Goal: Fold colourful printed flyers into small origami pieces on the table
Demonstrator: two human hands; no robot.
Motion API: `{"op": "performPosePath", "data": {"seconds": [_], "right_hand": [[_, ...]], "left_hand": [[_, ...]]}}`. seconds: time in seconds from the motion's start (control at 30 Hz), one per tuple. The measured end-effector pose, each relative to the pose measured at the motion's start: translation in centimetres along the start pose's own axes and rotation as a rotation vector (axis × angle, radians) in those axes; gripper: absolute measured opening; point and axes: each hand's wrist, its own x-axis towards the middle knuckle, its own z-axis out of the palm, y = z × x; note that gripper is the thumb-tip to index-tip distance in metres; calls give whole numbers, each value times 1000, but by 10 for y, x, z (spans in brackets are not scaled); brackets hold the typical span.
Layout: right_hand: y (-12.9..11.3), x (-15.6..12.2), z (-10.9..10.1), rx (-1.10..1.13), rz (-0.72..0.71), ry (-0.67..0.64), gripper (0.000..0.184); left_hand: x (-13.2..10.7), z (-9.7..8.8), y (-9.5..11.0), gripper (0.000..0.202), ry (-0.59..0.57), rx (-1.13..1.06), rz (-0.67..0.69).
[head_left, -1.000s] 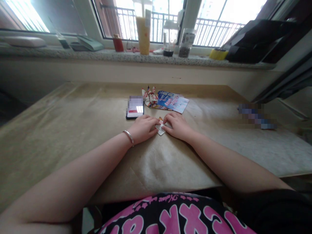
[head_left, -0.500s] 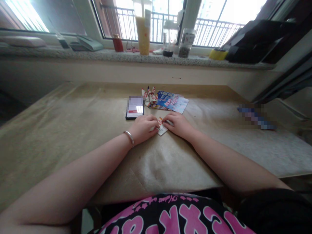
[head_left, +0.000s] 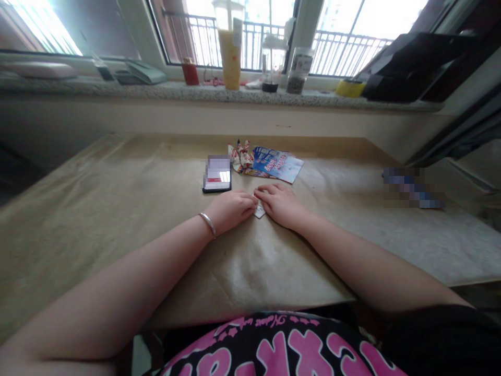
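A small folded piece of printed paper [head_left: 259, 211] lies on the table in front of me, mostly covered by my fingers. Only its pale, pointed near corner shows clearly. My left hand [head_left: 237, 204] comes in from the left, fingers curled and pressed together on the paper's left side. From the right, my right hand [head_left: 279, 202] presses its bent fingers on the upper and right part, and the two hands' fingertips nearly meet. Just behind my left hand lies a phone [head_left: 217, 177] with a lit, blurred screen.
Behind the hands, a folded paper shape [head_left: 241, 158] with red and white print stands beside blue printed leaflets [head_left: 278, 163]. A blurred, bluish flat item [head_left: 413, 189] lies at the right. Cups and jars stand on the stone windowsill [head_left: 148, 90] beyond the wooden table [head_left: 97, 219].
My right hand has moved slightly left and its fingers have flattened over the paper, covering the red print. My left fingers have closed up nearer to it.
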Motion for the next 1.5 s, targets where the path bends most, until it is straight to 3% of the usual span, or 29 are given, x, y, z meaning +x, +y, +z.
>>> {"op": "performPosePath", "data": {"seconds": [0.17, 0.43, 0.7, 0.83, 1.07, 1.33, 1.5], "right_hand": [[-3, 5, 1, -30, 69, -3, 39], [0, 8, 2, -51, 54, 1, 39], [-9, -4, -14, -51, -23, -40, 39], [-3, -8, -18, -7, -78, -54, 42], [13, -4, -13, 77, -195, -39, 43], [11, -2, -9, 133, -79, 66, 24], [4, -4, -12, 149, -84, 48, 38]], "left_hand": [[0, -2, -9, 24, -20, -48, 53], [-1, -10, -17, 28, -104, 98, 173], [-5, -9, -21, 29, -91, -27, 110], [-8, -8, -23, 30, -83, -54, 81], [-10, -8, -23, 25, -33, 88, 27], [-11, -6, -15, 20, 27, 75, 61], [-10, 2, -16, 25, 39, -28, 3]]}}
